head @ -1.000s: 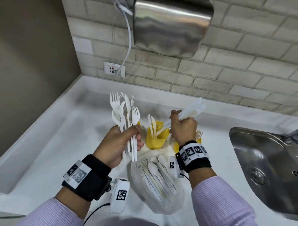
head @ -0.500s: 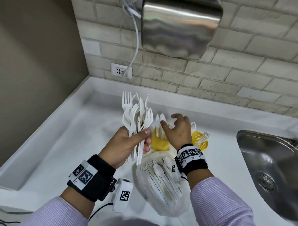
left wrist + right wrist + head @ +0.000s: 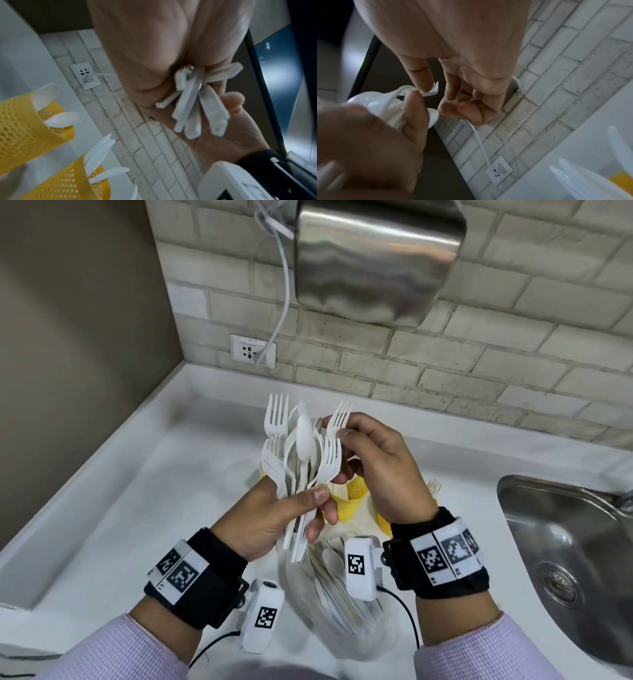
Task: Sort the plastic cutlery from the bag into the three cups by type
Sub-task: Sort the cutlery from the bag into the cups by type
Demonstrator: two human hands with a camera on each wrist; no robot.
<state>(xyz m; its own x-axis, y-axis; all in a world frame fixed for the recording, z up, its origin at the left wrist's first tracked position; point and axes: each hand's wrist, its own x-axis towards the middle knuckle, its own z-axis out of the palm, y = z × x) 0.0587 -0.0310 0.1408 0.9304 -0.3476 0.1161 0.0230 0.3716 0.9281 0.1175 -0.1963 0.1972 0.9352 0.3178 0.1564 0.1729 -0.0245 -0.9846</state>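
My left hand (image 3: 308,508) grips an upright bundle of white plastic forks and spoons (image 3: 301,453); their handle ends (image 3: 197,108) stick out below my palm. My right hand (image 3: 339,428) pinches the head of one fork (image 3: 339,414) at the bundle's right side between thumb and index finger (image 3: 423,81). Behind the hands stand yellow mesh cups: one (image 3: 22,128) holds spoons, one (image 3: 68,180) holds knives. In the head view the cups (image 3: 352,499) are mostly hidden. The clear bag (image 3: 335,590) with more cutlery lies below my wrists.
A steel sink (image 3: 565,542) is set into the white counter (image 3: 137,508) on the right. A metal hand dryer (image 3: 376,258) hangs on the brick wall, its cable running to a socket (image 3: 251,350). A brown wall closes the left side.
My right hand let its knives go into a cup, then rose to the bundle and took hold of a fork. The left hand kept the bundle and shifted slightly right.
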